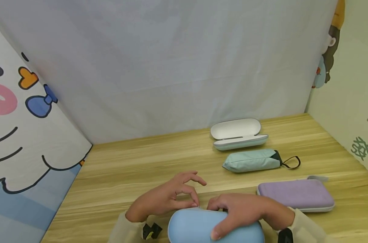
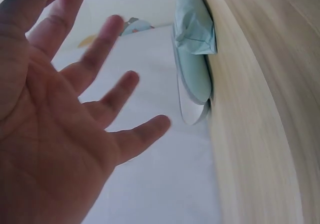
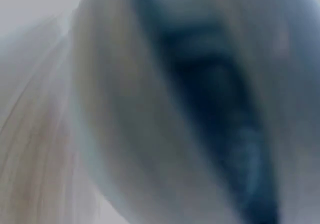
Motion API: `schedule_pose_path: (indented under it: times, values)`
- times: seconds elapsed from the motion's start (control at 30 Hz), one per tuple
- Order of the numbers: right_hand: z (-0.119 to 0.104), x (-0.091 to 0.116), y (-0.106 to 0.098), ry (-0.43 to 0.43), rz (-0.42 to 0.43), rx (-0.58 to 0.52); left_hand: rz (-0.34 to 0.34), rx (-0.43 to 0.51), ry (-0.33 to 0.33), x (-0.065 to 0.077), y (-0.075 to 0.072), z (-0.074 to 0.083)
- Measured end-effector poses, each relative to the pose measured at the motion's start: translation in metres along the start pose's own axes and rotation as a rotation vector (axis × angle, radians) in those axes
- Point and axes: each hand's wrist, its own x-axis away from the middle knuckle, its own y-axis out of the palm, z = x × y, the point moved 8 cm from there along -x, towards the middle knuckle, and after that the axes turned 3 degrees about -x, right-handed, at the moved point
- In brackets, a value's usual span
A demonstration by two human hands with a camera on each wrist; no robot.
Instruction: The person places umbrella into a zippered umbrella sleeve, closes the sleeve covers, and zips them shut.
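Note:
A light blue zip case [image 1: 196, 222] lies at the near edge of the head view, partly cut off. My right hand [image 1: 238, 209] grips it, thumb across the top and fingers over the far edge. At that far edge, my left hand [image 1: 168, 194] pinches the small zipper pull between thumb and index finger. Its other fingers spread away, as the hand [image 2: 65, 124] shows in the left wrist view. In the right wrist view the case [image 3: 130, 109] is a blurred close-up with a dark blue gap along its side.
To the right lies a purple zip case [image 1: 296, 194]. Behind it rests a folded mint umbrella [image 1: 252, 161] with a black strap loop. An open glasses case [image 1: 240, 143] stands farther back. Grey cloth [image 1: 171, 74] closes off the wooden table's [image 1: 126, 162] back; printed panels flank it.

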Motion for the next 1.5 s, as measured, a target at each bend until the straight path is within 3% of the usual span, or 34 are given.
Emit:
schedule_pose_path:
  times: [0.1,0.33,0.47,0.7,0.9,1.0,1.27,1.5]
  values:
    - [-0.002,0.002,-0.002,-0.01,-0.007,-0.007,0.012,0.008,0.007,-0.003,0.001,0.001]
    - [-0.004,0.001,0.002,-0.042,-0.056,-0.028,-0.165,0.268,-0.048,-0.001,0.024,-0.001]
    - [-0.004,0.0,0.004,-0.04,-0.054,-0.018,-0.141,0.329,-0.069,-0.001,0.024,-0.006]
    - [-0.002,0.005,-0.006,-0.001,0.01,-0.01,0.056,0.118,-0.065,0.002,-0.004,-0.013]
    - [0.004,0.013,-0.028,0.068,0.114,-0.066,0.203,0.004,-0.16,0.019,-0.04,-0.021]
    - [0.008,0.017,-0.039,0.118,0.171,-0.1,0.25,-0.048,-0.193,0.024,-0.05,-0.023]
    - [0.02,0.023,-0.059,0.214,0.368,-0.146,0.34,-0.131,-0.243,0.03,-0.059,-0.029]
    - [0.024,0.024,-0.066,0.253,0.5,-0.194,0.377,-0.168,-0.263,0.028,-0.061,-0.027]
